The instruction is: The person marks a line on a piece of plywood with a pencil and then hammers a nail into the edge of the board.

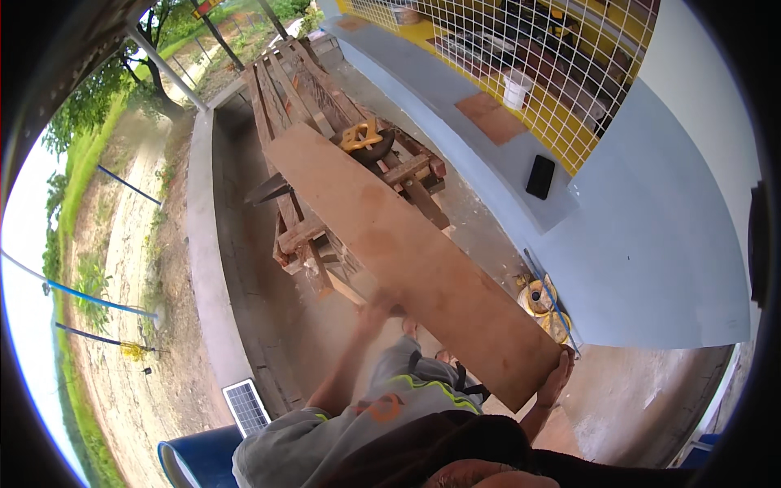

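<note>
A long reddish-brown wooden board (399, 244) lies slanted across a rough wooden workbench (305, 98), its near end sticking out toward me. My left hand (374, 313) grips the board's left edge near the near end. My right hand (557, 378) holds the board's near right corner from below, fingers curled on the edge. A yellow and black power saw (366, 138) sits on the bench just beyond the board's far end.
A grey ledge (480, 163) runs along a white wire-mesh wall and carries a black phone (540, 176) and a white cup (515, 89). A yellow cord reel (541, 305) sits by the wall. A small solar panel (246, 405) and a blue barrel (199, 455) are at lower left.
</note>
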Motion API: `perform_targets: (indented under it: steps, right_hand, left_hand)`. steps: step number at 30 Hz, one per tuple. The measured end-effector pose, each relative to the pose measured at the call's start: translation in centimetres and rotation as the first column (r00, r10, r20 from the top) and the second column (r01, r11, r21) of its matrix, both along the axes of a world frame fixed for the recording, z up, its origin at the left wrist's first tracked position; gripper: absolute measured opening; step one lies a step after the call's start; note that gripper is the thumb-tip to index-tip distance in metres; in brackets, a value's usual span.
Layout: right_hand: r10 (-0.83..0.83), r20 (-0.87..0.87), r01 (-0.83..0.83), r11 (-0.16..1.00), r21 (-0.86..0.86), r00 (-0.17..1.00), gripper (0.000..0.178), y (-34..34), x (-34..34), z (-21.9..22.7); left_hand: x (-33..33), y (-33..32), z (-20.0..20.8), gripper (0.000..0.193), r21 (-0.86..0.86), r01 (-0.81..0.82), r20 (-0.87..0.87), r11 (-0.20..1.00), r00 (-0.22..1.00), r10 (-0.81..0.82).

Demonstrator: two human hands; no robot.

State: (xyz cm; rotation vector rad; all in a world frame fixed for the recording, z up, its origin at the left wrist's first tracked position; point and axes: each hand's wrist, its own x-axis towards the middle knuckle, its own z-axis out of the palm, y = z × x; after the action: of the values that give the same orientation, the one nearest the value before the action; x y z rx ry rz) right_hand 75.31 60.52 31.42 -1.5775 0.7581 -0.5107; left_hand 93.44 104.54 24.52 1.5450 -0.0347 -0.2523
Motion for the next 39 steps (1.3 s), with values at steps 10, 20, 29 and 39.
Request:
perform_targets:
  steps: [10,20,29,39]
  right_hand:
    - [-0.236,-0.060,0.220,0.955,-0.198,0.970,0.030,-0.5,1.4,3.2]
    - [-0.890,-0.039,0.837,0.442,-0.322,0.455,0.028,3.2,-13.6,0.4]
    - [-0.954,-0.301,0.919,0.120,-0.375,0.002,0.028,11.0,-25.8,-9.2]
    - [-0.818,-0.515,0.936,-0.342,0.079,-0.255,0.031,26.6,-42.0,-18.7]
  left_hand:
    - [2.8,-2.3,8.4,0.058,0.139,0.187,0.013,0.972,0.982,-0.191]
    - [9.2,-12.3,9.5,0.025,0.101,0.855,-0.035,0.508,0.514,-0.857]
    - [-11.1,-38.4,24.2,0.024,-0.107,0.970,0.340,0.220,0.244,-0.908]
    - [-33.9,-61.5,25.9,0.052,-0.265,0.964,0.442,-0.020,0.102,-0.891]
